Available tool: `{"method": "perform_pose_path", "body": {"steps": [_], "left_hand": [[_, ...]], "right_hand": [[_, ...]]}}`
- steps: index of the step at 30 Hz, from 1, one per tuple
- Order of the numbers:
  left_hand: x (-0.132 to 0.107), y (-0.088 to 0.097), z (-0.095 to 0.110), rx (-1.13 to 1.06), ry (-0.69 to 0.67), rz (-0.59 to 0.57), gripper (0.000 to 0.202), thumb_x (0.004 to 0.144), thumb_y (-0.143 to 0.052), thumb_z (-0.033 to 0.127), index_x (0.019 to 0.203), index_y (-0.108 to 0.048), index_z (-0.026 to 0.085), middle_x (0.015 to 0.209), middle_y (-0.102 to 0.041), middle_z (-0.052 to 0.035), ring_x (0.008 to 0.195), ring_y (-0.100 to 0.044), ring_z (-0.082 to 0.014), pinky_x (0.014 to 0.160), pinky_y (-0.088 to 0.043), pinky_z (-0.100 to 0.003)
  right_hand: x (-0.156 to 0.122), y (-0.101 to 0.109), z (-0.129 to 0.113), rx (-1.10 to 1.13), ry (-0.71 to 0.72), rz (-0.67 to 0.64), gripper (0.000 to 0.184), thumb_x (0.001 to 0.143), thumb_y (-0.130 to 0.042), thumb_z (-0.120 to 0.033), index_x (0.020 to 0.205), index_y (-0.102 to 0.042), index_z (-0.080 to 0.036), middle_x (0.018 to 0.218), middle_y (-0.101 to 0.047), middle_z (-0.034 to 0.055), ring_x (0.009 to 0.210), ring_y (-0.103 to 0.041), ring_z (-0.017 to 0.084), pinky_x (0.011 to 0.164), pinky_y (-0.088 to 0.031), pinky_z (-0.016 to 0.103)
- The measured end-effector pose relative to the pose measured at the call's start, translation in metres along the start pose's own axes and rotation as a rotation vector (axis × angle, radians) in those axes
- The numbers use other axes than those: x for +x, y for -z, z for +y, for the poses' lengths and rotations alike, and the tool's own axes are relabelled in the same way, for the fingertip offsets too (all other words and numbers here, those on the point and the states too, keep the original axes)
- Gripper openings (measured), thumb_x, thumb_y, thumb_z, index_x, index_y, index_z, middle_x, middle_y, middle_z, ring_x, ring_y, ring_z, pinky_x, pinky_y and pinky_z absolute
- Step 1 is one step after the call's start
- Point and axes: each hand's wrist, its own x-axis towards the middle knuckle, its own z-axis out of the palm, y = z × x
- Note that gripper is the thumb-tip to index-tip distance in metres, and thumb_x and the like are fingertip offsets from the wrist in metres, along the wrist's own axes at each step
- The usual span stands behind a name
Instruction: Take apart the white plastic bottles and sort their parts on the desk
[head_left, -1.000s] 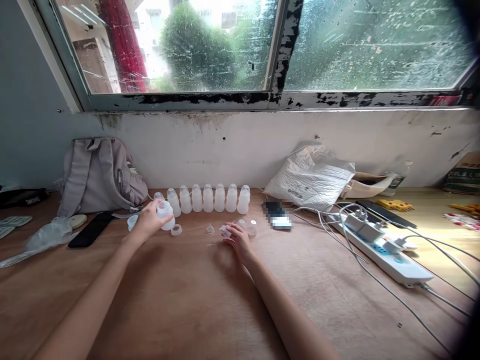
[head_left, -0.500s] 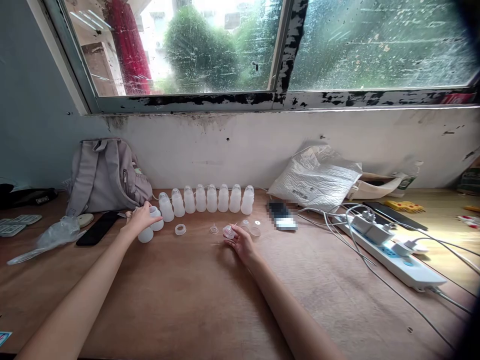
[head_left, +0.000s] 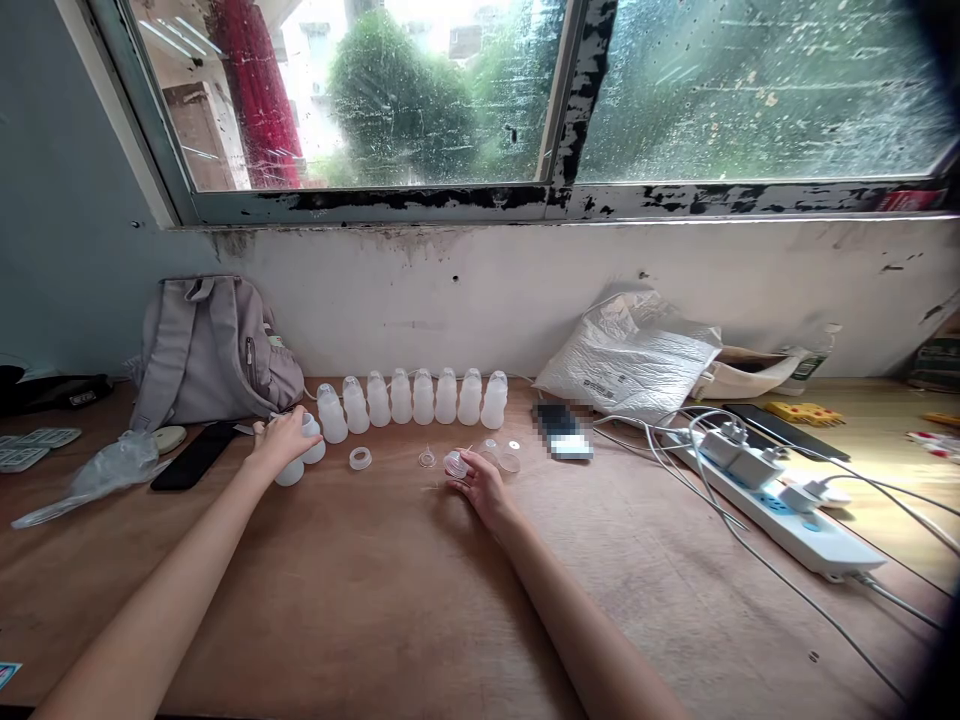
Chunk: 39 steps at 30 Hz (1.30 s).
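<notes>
My left hand (head_left: 283,440) curls over two frosted white bottles without caps at the left end of the row. Its fingers are on the rear bottle (head_left: 313,448); the nearer bottle (head_left: 289,473) stands under the hand, partly hidden by it. My right hand (head_left: 482,487) pinches a clear plastic cap (head_left: 454,463) just above the table. Close by lie a clear dome-shaped piece (head_left: 490,449), a small nipple-like piece (head_left: 514,452) and a thin clear part (head_left: 427,457). A white ring (head_left: 360,458) lies between my hands. Several capped baby bottles (head_left: 424,397) stand upright behind.
A grey backpack (head_left: 206,350) and a black phone (head_left: 196,456) are at left, by a plastic bag (head_left: 112,472). At right lie a silver mailer bag (head_left: 634,350), a blurred dark device (head_left: 562,433) and a white power strip (head_left: 787,510) with trailing cables. The wall and window close off the back.
My left hand has shifted very slightly, covering a little more of the nearer bottle. The right hand with the cap has barely moved.
</notes>
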Motion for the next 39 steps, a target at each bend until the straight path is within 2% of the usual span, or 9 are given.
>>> {"method": "perform_pose_path", "body": {"steps": [4, 8, 11, 15, 18, 20, 24, 29, 39], "left_hand": [[-0.001, -0.002, 0.000, -0.016, 0.023, 0.038, 0.056, 0.065, -0.049, 0.047, 0.111, -0.044, 0.015, 0.107, -0.056, -0.0177, 0.100, -0.047, -0.0354, 0.081, -0.029, -0.048], [-0.016, -0.001, 0.012, -0.102, 0.069, 0.380, 0.068, 0.063, -0.057, 0.043, 0.120, -0.034, 0.013, 0.118, -0.046, -0.0183, 0.111, -0.035, -0.0353, 0.087, -0.028, -0.046], [-0.042, -0.008, 0.043, -0.287, -0.022, 0.546, 0.057, 0.068, -0.055, 0.041, 0.115, -0.037, 0.016, 0.114, -0.048, -0.0140, 0.109, -0.037, -0.0314, 0.088, -0.030, -0.041], [-0.078, -0.035, 0.103, -0.548, -0.346, 0.413, 0.045, 0.071, -0.056, 0.037, 0.110, -0.041, 0.020, 0.108, -0.051, -0.0093, 0.102, -0.044, -0.0257, 0.088, -0.033, -0.037], [-0.092, -0.056, 0.141, -0.711, -0.476, 0.295, 0.051, 0.067, -0.062, 0.034, 0.112, -0.042, 0.022, 0.110, -0.050, -0.0079, 0.104, -0.044, -0.0260, 0.089, -0.033, -0.038], [-0.094, -0.066, 0.155, -0.822, -0.515, 0.220, 0.049, 0.066, -0.062, 0.029, 0.111, -0.043, 0.023, 0.110, -0.050, -0.0071, 0.103, -0.045, -0.0254, 0.089, -0.035, -0.037], [-0.092, -0.076, 0.156, -0.920, -0.553, 0.141, 0.033, 0.070, -0.056, 0.021, 0.102, -0.047, 0.023, 0.102, -0.051, -0.0057, 0.094, -0.051, -0.0212, 0.081, -0.041, -0.032], [-0.089, -0.079, 0.138, -0.861, -0.541, 0.234, 0.035, 0.070, -0.058, 0.025, 0.103, -0.046, 0.023, 0.097, -0.054, -0.0051, 0.093, -0.051, -0.0205, 0.081, -0.041, -0.033], [-0.082, -0.081, 0.133, -0.668, -0.690, 0.293, 0.037, 0.069, -0.056, 0.016, 0.105, -0.047, 0.022, 0.099, -0.057, -0.0036, 0.095, -0.050, -0.0200, 0.082, -0.042, -0.034]], "right_hand": [[0.001, 0.001, 0.001, -0.028, 0.017, 0.004, 0.029, 0.059, -0.067, -0.033, 0.084, -0.059, -0.020, 0.078, -0.062, 0.0026, 0.076, -0.059, 0.021, 0.064, -0.048, 0.032], [0.000, 0.000, 0.001, -0.067, 0.034, -0.011, 0.030, 0.059, -0.067, -0.036, 0.083, -0.059, -0.021, 0.078, -0.062, 0.0016, 0.076, -0.059, 0.020, 0.063, -0.048, 0.031], [-0.002, -0.003, 0.001, -0.095, 0.064, -0.037, 0.029, 0.058, -0.069, -0.037, 0.078, -0.058, -0.020, 0.077, -0.061, 0.0013, 0.075, -0.058, 0.018, 0.064, -0.048, 0.031], [-0.006, -0.008, 0.004, -0.147, 0.108, -0.050, 0.029, 0.059, -0.069, -0.039, 0.074, -0.055, -0.019, 0.075, -0.058, 0.0009, 0.070, -0.056, 0.015, 0.064, -0.047, 0.028], [-0.009, -0.010, 0.008, -0.242, 0.156, -0.048, 0.031, 0.058, -0.070, -0.039, 0.074, -0.052, -0.019, 0.069, -0.055, -0.0014, 0.061, -0.053, 0.012, 0.058, -0.044, 0.026], [-0.010, -0.011, 0.011, -0.343, 0.198, -0.050, 0.031, 0.057, -0.071, -0.037, 0.072, -0.051, -0.020, 0.065, -0.053, -0.0033, 0.058, -0.050, 0.011, 0.054, -0.041, 0.024], [-0.011, -0.012, 0.014, -0.566, 0.284, -0.117, 0.026, 0.061, -0.068, -0.035, 0.074, -0.052, -0.020, 0.061, -0.052, -0.0045, 0.057, -0.047, 0.011, 0.055, -0.037, 0.023], [-0.009, -0.013, 0.014, -0.703, 0.310, -0.246, 0.018, 0.067, -0.060, -0.028, 0.082, -0.056, -0.019, 0.067, -0.055, -0.0024, 0.061, -0.049, 0.012, 0.058, -0.039, 0.024], [-0.003, -0.011, 0.020, -0.887, 0.413, -0.230, 0.016, 0.060, -0.053, -0.015, 0.075, -0.049, -0.017, 0.066, -0.051, -0.0040, 0.057, -0.047, 0.010, 0.054, -0.038, 0.021]]}}
